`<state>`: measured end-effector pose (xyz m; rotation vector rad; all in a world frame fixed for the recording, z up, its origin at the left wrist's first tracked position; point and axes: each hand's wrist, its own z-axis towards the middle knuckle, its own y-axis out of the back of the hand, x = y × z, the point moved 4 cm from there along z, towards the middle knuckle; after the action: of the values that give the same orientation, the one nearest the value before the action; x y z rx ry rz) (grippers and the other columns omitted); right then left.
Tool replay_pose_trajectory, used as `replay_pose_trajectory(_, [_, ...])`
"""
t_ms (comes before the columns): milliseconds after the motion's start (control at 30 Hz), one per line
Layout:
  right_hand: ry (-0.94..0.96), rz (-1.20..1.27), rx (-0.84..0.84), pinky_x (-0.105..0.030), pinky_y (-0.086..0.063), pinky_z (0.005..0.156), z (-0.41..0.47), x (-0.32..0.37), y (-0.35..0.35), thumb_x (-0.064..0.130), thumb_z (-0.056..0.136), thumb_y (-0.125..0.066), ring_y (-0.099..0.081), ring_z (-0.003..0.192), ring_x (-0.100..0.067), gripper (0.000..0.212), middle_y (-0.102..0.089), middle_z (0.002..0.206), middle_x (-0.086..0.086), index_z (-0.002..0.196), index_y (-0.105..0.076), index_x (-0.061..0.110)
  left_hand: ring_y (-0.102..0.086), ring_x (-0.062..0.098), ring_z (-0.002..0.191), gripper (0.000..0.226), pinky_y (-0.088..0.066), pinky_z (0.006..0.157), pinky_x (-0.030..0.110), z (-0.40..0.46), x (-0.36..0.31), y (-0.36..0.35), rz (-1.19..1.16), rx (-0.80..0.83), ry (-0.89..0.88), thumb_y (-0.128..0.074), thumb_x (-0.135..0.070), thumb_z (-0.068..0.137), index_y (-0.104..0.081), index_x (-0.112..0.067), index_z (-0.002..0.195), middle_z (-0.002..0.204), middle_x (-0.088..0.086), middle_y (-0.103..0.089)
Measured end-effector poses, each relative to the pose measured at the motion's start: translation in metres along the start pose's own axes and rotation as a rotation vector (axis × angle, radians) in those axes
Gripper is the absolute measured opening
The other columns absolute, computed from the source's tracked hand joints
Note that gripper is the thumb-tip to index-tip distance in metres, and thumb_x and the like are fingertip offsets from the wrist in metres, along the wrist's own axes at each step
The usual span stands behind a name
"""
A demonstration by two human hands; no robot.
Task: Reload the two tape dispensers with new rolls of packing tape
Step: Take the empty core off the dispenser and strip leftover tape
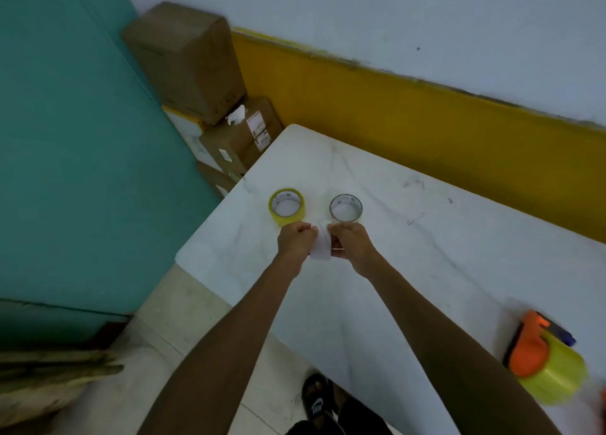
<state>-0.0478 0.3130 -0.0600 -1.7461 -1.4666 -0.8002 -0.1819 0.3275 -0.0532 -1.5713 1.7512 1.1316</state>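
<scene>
Two tape rolls lie flat on the white table (410,270): a yellow roll (286,207) on the left and a thin, nearly used-up roll (346,208) on the right. Just in front of them my left hand (295,243) and my right hand (351,243) pinch the two sides of a strip of clear tape (320,249) stretched between them, a little above the table. An orange tape dispenser (533,349) loaded with a yellow roll (557,374) lies at the table's near right edge.
Cardboard boxes (196,74) are stacked in the corner beyond the table's left end, against a teal wall. A yellow band runs along the far wall. My sandalled foot (316,398) stands on the tiled floor beside the table.
</scene>
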Motion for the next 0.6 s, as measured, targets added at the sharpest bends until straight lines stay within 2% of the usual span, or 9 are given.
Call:
replay_pose_trajectory(133, [-0.044,0.007,0.003,-0.048,-0.057,0.081,0.038,-0.009,-0.003,0.016,0.092,-0.055,-0.065,0.074,-0.026,0.017,-0.060,0.077,-0.010,0.077,-0.059,0.008,-0.064,0.037,0.108,0.007,-0.056,0.090,0.055,0.033,0.007,-0.003,0.038,-0.030,0.041,-0.064,-0.015,0.088,-0.068,-0.014,0.094,0.105,0.013,-0.067])
replay_pose_trajectory(300, [-0.117,0.043,-0.016,-0.043,-0.058,0.077,0.066,-0.019,-0.001,0.015,0.092,-0.055,-0.065,0.075,-0.025,0.016,-0.062,0.080,-0.011,0.078,-0.061,0.008,-0.064,0.035,0.107,0.008,-0.056,0.091,0.053,0.062,0.016,-0.009,0.092,-0.028,0.075,-0.065,-0.019,0.087,-0.070,-0.015,0.093,0.111,0.015,-0.068])
replay_pose_trajectory(467, [-0.168,0.089,-0.062,-0.040,-0.058,0.073,0.079,-0.022,-0.001,0.012,0.091,-0.054,-0.065,0.074,-0.025,0.013,-0.064,0.080,-0.011,0.082,-0.063,0.007,-0.063,0.031,0.108,0.019,-0.054,0.096,0.049,0.083,0.018,-0.015,0.164,-0.009,0.090,-0.065,-0.019,0.088,-0.071,-0.011,0.104,0.112,0.010,-0.068])
replay_pose_trajectory(533, [-0.187,0.109,-0.094,-0.039,-0.059,0.071,0.079,-0.023,-0.001,0.010,0.091,-0.054,-0.065,0.077,-0.027,0.011,-0.064,0.083,-0.013,0.088,-0.063,0.004,-0.063,0.028,0.099,0.020,-0.056,0.092,0.042,0.087,0.018,-0.017,0.224,0.011,0.045,-0.064,-0.018,0.089,-0.071,-0.007,0.104,0.109,0.011,-0.069])
replay_pose_trajectory(600, [-0.203,0.142,-0.127,-0.037,-0.059,0.068,0.079,-0.024,-0.003,0.008,0.091,-0.053,-0.066,0.082,-0.030,0.015,-0.065,0.091,-0.018,0.097,-0.064,0.000,-0.060,0.021,0.088,0.019,-0.051,0.080,0.031,0.088,0.014,-0.017,0.304,0.026,-0.040,-0.062,-0.017,0.090,-0.070,-0.004,0.102,0.099,0.008,-0.068])
